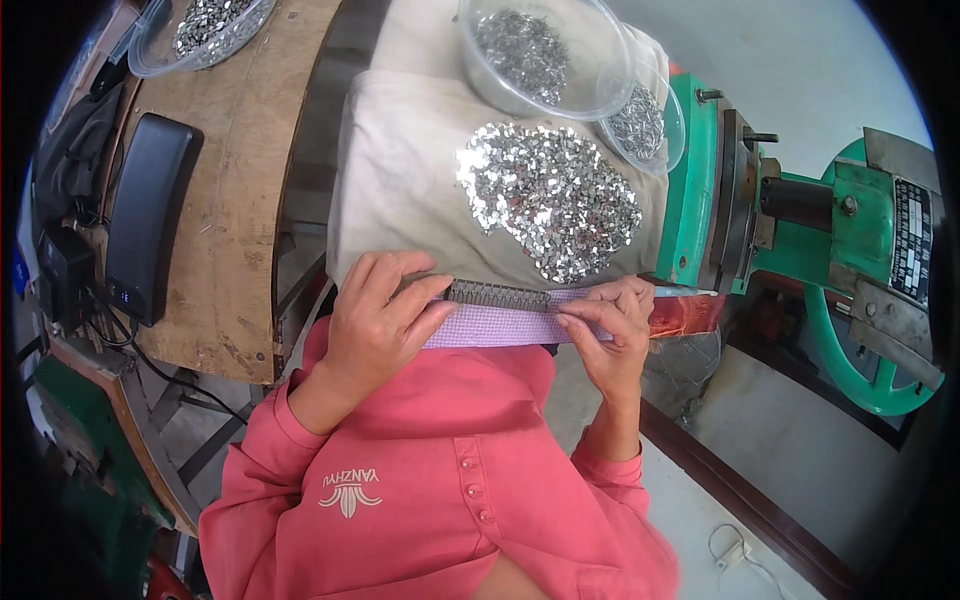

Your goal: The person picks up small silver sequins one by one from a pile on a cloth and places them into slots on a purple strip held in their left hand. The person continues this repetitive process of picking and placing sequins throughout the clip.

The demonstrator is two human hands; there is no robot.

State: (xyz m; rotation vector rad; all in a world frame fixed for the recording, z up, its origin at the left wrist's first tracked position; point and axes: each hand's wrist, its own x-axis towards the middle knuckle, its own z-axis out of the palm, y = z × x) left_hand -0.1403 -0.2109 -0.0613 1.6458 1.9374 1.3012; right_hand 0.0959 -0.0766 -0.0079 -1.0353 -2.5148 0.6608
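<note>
Level between my two hands is a dark, narrow metal strip [498,294] with a row of small slots or teeth along it. My left hand [375,315] pinches its left end between thumb and fingers. At the opposite end, my right hand [612,330] grips it with thumb and curled fingers. Under the strip lies a purple checked cloth [485,330] at the table's near edge. Just beyond, a heap of small shiny metal pieces [560,200] spreads over a beige cloth [385,170]. What is in the strip's slots is too small to tell.
Behind the heap stand a large clear bowl [612,60] and a smaller clear bowl [677,135], both holding metal bits. A green machine [690,190] with a handwheel [840,360] is at right. Left, a wooden table [240,170] bears a black box-shaped device [150,215] and another clear bowl [150,60].
</note>
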